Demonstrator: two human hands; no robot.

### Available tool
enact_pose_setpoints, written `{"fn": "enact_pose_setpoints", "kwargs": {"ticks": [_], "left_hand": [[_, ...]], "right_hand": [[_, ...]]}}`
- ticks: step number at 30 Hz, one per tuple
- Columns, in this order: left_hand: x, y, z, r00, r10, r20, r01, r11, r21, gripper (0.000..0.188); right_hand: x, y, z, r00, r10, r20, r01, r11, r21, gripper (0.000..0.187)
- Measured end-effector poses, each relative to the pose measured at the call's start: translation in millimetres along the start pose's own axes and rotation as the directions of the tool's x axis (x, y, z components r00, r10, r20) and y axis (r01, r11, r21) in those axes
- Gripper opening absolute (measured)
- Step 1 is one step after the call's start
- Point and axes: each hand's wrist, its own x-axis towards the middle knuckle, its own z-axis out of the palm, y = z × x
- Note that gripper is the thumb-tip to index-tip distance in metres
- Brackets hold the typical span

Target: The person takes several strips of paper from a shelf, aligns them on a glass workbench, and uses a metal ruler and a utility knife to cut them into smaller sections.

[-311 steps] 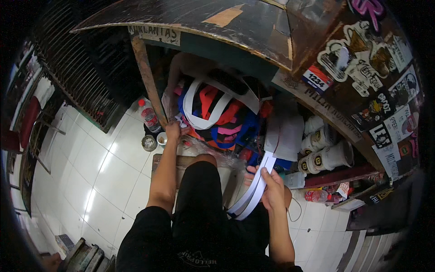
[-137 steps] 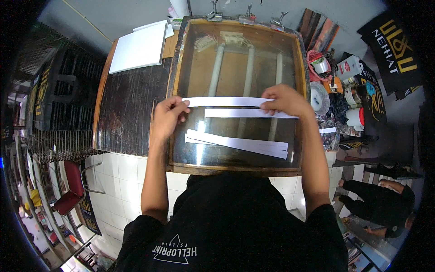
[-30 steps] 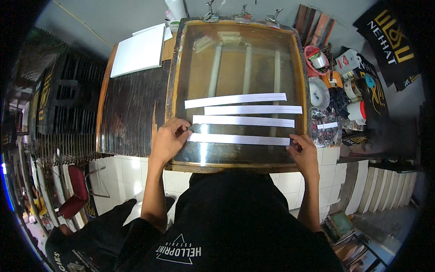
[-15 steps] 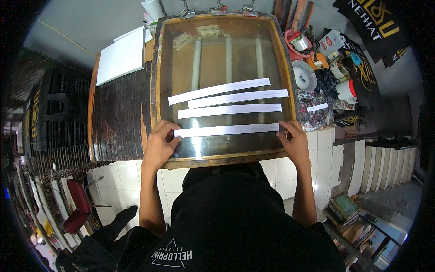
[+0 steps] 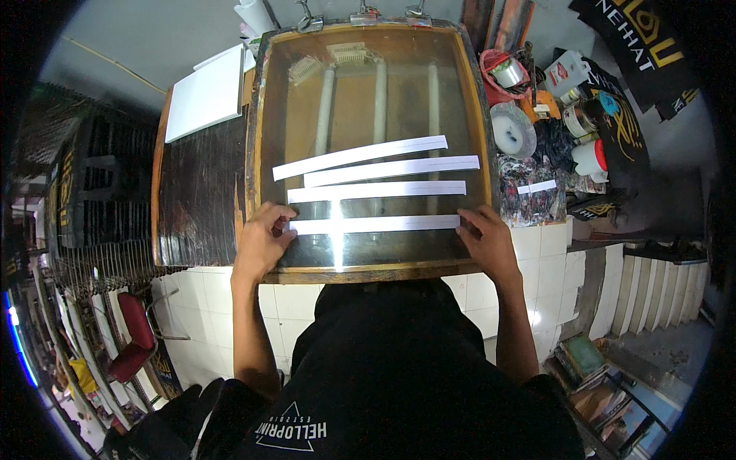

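A white paper strip [image 5: 373, 225] lies nearest me across the glass top [image 5: 414, 249] of a wood-framed box. Its left end sits at the thumb and fingertips of my left hand [image 5: 259, 239], closed in a pinch. At the other end, my right hand [image 5: 489, 244] has its thumb and bent forefinger on the strip's tip. Beyond it are three more strips: a nearly level one [image 5: 377, 192], a slightly slanted one [image 5: 391, 170], and a more tilted one [image 5: 360, 158] that runs close to its left part. Pale tubes [image 5: 379, 107] show under the glass.
Metal clamps [image 5: 363, 14] stand along the box's far edge. White sheets [image 5: 205, 96] lie on the dark wooden table [image 5: 201, 195] at left. On the right are a plastic bowl [image 5: 512, 130], cans, bottles and a small white strip [image 5: 537, 187]. A red chair [image 5: 136, 337] stands lower left.
The view has shifted a little, so the box and strips sit slightly farther left. Both hands stay at the ends of the nearest strip, which now lies more level in the picture.
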Motion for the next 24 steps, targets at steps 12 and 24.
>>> {"fn": "enact_pose_setpoints", "kwargs": {"ticks": [12, 24], "left_hand": [[-6, 9, 9, 0.991, -0.089, -0.104, 0.094, 0.995, 0.040, 0.029], [4, 11, 6, 0.995, -0.100, -0.019, 0.101, 0.994, 0.031, 0.028]], "right_hand": [[7, 11, -10, 0.991, -0.048, 0.126, 0.048, 0.999, 0.005, 0.029], [15, 12, -6, 0.971, -0.163, 0.173, 0.185, 0.975, -0.120, 0.019]]}}
